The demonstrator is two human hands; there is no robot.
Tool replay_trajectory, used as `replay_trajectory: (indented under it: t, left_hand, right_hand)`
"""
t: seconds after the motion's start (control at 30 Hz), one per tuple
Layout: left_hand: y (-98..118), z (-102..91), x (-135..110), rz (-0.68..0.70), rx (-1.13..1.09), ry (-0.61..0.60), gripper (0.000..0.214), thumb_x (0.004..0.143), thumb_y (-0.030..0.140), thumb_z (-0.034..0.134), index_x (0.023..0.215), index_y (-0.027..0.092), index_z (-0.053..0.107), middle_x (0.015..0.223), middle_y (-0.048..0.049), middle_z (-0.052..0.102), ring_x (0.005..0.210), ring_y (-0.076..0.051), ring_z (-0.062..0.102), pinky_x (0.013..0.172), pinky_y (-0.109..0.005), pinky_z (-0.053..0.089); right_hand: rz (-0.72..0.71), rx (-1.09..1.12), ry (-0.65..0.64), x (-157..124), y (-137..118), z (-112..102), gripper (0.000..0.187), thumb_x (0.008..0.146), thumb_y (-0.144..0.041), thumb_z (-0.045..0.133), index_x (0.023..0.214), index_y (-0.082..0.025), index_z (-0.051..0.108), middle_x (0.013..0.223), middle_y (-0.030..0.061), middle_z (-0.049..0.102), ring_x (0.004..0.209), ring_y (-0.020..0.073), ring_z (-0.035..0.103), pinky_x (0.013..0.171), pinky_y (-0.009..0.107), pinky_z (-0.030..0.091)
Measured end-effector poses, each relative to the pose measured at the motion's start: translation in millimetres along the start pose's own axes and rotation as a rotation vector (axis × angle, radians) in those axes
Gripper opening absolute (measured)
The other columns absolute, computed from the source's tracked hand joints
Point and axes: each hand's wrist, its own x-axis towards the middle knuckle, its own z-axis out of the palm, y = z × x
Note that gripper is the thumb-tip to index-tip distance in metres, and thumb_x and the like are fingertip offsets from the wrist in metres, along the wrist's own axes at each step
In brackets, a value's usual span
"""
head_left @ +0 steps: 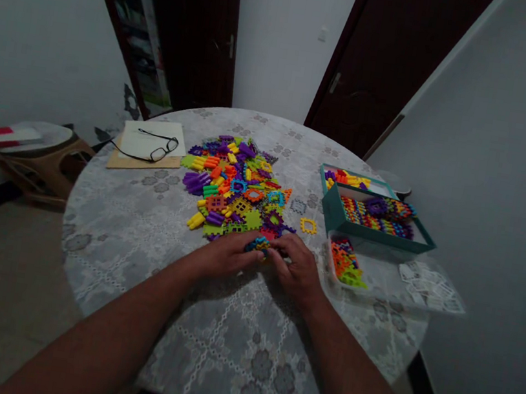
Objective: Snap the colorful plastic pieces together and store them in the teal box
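Both of my hands meet near the middle of the round table, just in front of a heap of plastic building pieces (216,203). Between my left hand (234,255) and my right hand (296,268) is a small stack of interlocking plastic pieces (259,244), blue with some yellow. The fingers of both hands are closed on it, and they partly hide it. The heap holds purple, orange, yellow, green and blue toothed squares and tubes. A yellow square frame piece (308,226) and a grey one (297,206) lie apart, to the right of the heap.
At the right stand a teal box (375,235) with rows of coloured pieces and a clear plastic tub (332,269) with orange and green ones. White frames (429,285) lie in clear plastic beside it. Black glasses (157,155) rest on papers (149,135) at the left.
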Motion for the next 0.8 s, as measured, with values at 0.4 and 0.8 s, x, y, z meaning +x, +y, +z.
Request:
replay_trajectory:
  t: [0.4,0.8]
  left_hand:
    - [4.5,-23.3,3.4,-0.221,-0.279,0.544,0.031,0.101,0.050,0.066,0.115,0.022,0.065,0.099,-0.0036,0.075,0.084,-0.023,0.075,0.075,-0.036,0.061]
    - [3.4,-35.6,-18.0,-0.233,-0.274,0.808,0.037,0.087,0.043,0.079,0.116,0.021,0.075,0.101,-0.0039,0.080,0.091,-0.023,0.074,0.083,-0.035,0.058]
  right_hand:
    - [-0.070,-0.218,-0.042,-1.1,3.0,9.6,0.025,0.110,-0.022,0.058,0.127,-0.023,0.076,0.120,0.0127,0.077,0.116,0.0286,0.069,0.106,0.048,0.058]
    - [-0.186,-0.493,-0.369,-13.5,-25.2,41.2,0.020,0.105,-0.026,0.069,0.124,-0.022,0.075,0.160,0.0150,0.061,0.161,0.0403,0.037,0.134,0.069,0.028]
